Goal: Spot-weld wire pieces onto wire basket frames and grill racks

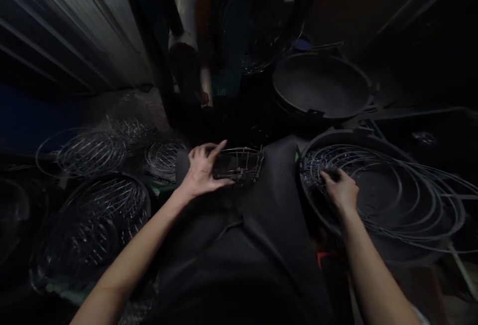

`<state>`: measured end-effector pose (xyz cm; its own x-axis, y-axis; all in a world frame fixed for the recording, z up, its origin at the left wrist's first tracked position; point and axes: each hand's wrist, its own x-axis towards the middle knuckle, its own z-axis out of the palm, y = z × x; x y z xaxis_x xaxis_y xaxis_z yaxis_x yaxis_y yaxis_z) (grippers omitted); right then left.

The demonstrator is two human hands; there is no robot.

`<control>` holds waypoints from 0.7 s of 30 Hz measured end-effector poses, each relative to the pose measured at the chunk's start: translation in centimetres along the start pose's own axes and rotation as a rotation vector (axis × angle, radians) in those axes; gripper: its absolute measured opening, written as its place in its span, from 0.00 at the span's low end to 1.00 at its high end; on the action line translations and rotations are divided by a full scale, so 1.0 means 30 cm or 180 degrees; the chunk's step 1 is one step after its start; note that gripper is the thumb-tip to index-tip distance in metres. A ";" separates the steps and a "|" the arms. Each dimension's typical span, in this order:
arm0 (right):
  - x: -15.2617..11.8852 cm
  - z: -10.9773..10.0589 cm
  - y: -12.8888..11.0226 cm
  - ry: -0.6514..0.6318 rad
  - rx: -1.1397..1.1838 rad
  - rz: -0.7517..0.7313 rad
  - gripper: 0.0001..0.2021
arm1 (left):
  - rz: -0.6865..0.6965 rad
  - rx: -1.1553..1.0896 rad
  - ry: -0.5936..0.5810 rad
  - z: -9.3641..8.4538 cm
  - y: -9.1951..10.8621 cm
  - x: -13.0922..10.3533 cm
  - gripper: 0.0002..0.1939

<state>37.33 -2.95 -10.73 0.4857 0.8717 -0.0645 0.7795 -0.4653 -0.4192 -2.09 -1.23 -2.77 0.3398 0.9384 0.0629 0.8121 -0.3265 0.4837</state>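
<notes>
In the middle, a small wire frame (241,163) of crossed thin rods stands at the far edge of the dark apron (254,235) over my lap. My left hand (201,170) is at the frame's left side, its thumb and fingers spread apart; whether it touches the wire is unclear. Over to the right, my right hand (340,189) reaches into a dark round basin (317,210). Its fingers are curled together over a heap of small shiny metal pieces (313,163); what they hold, if anything, is hidden. Large wire rings (401,185) lie beside that hand and overhang the basin's right rim.
Round wire grids (93,151) lie at the left, with more grids (93,230) piled nearer me. Another small grid (166,155) sits left of the apron. Behind the basin stands a large round pan (323,86). A wire coil (227,16) and a thick pipe (184,6) rise at the back.
</notes>
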 end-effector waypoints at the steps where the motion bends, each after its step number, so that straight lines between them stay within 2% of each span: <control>1: -0.017 -0.016 -0.021 0.0073 0.0147 0.0118 0.20 | 0.0210 0.0223 -0.0049 0.005 0.036 0.015 0.51; 3: -0.058 -0.042 -0.077 0.0210 0.0519 0.0219 0.20 | 0.0379 0.0565 -0.0187 0.027 0.089 0.052 0.48; 5: -0.108 -0.059 -0.146 0.0172 0.0985 0.0058 0.19 | 0.0234 0.0721 -0.0301 0.048 0.106 0.085 0.44; 8: -0.191 -0.077 -0.262 -0.0397 0.1994 -0.0047 0.18 | 0.0077 0.0569 -0.0252 0.048 0.073 0.103 0.37; 12: -0.280 -0.112 -0.431 -0.1253 0.2992 -0.0057 0.17 | -0.0011 -0.0102 0.0103 0.016 -0.006 0.068 0.33; 14: -0.301 -0.115 -0.514 -0.1594 0.3211 -0.0150 0.16 | -0.0110 -0.0339 0.0134 0.016 -0.029 0.042 0.32; 17: -0.304 -0.073 -0.621 -0.2043 0.3241 -0.0315 0.17 | -0.0129 -0.0440 0.0117 0.033 -0.040 0.017 0.34; 21: -0.292 -0.001 -0.703 -0.2004 0.2814 -0.0557 0.16 | -0.0020 -0.0436 0.0003 0.035 -0.040 0.010 0.36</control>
<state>16.64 -0.78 -1.31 -0.0886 0.9541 -0.2861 0.1375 -0.2728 -0.9522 -2.48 -0.68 -4.25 0.3346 0.9404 0.0602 0.7418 -0.3022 0.5987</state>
